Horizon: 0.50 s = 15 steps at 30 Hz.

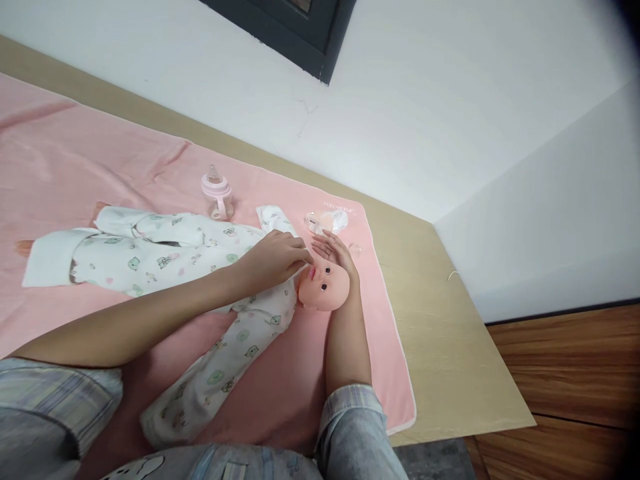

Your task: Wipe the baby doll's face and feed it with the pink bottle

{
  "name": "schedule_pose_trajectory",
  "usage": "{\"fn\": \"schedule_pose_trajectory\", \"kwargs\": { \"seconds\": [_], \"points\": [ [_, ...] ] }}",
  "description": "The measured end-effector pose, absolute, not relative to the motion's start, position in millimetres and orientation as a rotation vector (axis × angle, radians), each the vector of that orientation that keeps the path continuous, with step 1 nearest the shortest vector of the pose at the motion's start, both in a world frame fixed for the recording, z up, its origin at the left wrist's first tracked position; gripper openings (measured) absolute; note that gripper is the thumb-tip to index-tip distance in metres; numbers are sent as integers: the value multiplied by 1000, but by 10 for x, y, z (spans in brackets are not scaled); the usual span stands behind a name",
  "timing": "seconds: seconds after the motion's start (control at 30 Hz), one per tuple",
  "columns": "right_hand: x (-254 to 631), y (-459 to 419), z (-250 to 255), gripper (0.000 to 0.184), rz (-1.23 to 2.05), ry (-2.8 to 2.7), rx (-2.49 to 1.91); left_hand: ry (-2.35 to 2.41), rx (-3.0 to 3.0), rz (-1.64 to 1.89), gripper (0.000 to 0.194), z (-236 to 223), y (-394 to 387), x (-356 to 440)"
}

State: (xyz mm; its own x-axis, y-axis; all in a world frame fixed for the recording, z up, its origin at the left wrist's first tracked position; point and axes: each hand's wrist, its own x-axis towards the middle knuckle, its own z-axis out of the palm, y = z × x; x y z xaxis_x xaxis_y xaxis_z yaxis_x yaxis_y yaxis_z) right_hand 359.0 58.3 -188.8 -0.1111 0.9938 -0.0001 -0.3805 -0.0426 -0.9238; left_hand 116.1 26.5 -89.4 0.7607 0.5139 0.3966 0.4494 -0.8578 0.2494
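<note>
A baby doll [324,287] in a white printed sleepsuit [165,257] lies on a pink blanket [60,167], its bare head to the right. My left hand [273,259] rests at the doll's neck and chin with fingers pinched together on the suit's collar. My right hand [336,252] lies flat behind the doll's head, fingers stretched out and touching it.
A pink baby bottle [217,192] stands beyond the doll. Beside it lie a folded white cloth [273,215] and a clear plastic packet [327,220]. The blanket covers a beige mattress [450,333] set against a white wall; wooden floor [575,387] shows at right.
</note>
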Motion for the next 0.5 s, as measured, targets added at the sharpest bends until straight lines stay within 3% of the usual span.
{"fn": "schedule_pose_trajectory", "kwargs": {
  "seconds": [0.5],
  "points": [
    [3551,526,-1813,43,1443,-978,-912,774,2685,732,23,-822,236,1187]
  ]
}}
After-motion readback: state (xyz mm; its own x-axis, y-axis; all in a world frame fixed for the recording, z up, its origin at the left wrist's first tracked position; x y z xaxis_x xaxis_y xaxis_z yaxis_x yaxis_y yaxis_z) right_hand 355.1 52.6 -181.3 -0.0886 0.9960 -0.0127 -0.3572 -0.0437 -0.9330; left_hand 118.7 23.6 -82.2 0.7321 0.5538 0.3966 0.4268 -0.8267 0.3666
